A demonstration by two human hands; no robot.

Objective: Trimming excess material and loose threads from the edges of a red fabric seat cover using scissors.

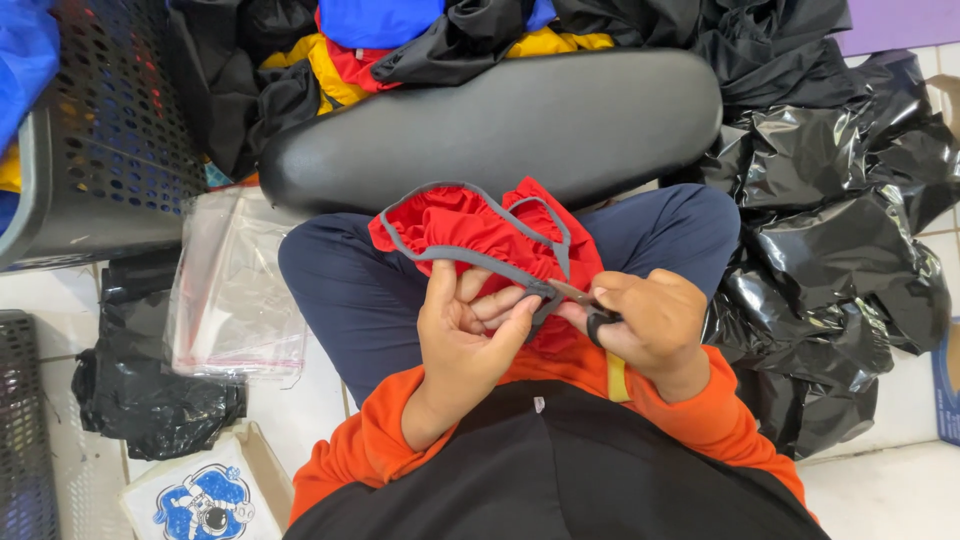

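Observation:
A red fabric piece (470, 228) with grey elastic trim (455, 255) lies bunched over my lap, in front of a black padded stool (500, 120). My left hand (468, 335) pinches the grey trim between thumb and fingers. My right hand (648, 318) grips small black-handled snips (588, 303), whose blades point left at the trim just beside my left thumb. Both hands sit close together, nearly touching, above my orange sleeves.
A black perforated basket (100, 140) stands at the left. Clear plastic bags (235, 290) lie beside my knee, with black plastic sheeting (850, 250) heaped at the right. Black, yellow, red and blue garments (400, 40) pile beyond the stool. A white box (205, 495) sits lower left.

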